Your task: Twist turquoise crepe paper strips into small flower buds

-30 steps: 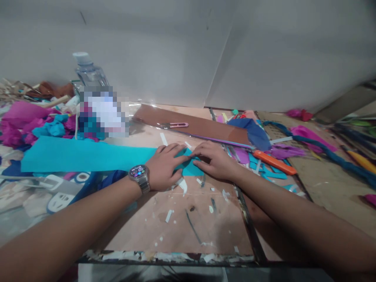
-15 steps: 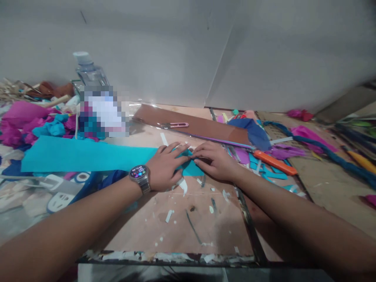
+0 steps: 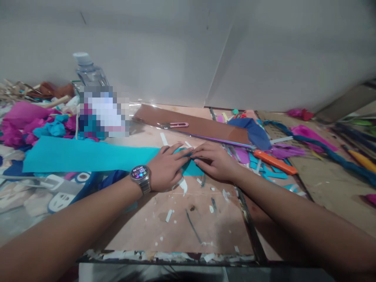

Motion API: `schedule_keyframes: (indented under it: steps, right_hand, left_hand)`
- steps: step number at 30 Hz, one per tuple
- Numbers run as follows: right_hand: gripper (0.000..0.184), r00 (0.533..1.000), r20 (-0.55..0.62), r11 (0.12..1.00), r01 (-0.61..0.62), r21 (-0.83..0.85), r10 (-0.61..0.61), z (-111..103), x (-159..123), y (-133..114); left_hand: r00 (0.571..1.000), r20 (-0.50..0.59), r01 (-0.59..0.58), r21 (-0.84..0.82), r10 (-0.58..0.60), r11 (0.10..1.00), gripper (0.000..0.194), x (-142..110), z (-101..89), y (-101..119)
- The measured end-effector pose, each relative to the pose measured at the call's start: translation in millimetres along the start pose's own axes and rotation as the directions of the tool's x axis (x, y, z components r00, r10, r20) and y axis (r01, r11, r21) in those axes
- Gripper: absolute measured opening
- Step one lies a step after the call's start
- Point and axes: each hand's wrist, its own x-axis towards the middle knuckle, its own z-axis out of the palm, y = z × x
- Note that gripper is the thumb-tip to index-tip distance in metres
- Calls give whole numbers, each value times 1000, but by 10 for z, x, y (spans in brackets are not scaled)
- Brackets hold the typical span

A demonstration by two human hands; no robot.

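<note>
A long turquoise strip of crepe paper (image 3: pixel 96 156) lies crosswise on the work surface, its left end over the clutter. My left hand (image 3: pixel 167 168), with a watch (image 3: pixel 139 173) at the wrist, rests on the strip near its right end, fingers spread and stretched out. Fingertips of both hands almost meet there. My right hand (image 3: pixel 219 162) has its fingers bent and pressed together on the strip's right part, thumb close to the index finger. The paper right at the fingertips is mostly covered by the hands.
Behind the hands lies a brown sheet pack (image 3: pixel 202 123) with pink thread snips (image 3: pixel 177 125) on it. An orange utility knife (image 3: pixel 274 161) lies at right. A plastic bottle (image 3: pixel 88 70) and crumpled magenta paper (image 3: pixel 26 113) stand left. Paper scraps litter the board (image 3: pixel 217 235).
Barely anything differs. My left fingers have shifted very slightly on the strip, and the strip's left end sits a touch further right. My right hand keeps its place.
</note>
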Motion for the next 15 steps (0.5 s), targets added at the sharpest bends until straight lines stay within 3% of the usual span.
schedule_keyframes:
  steps: [15]
  right_hand:
    - [19,1000,10,998,2,64,-2,-26,0,-37]
  left_hand:
    - [1000,-17,2,-51,-3,999,51,-6,8,-11]
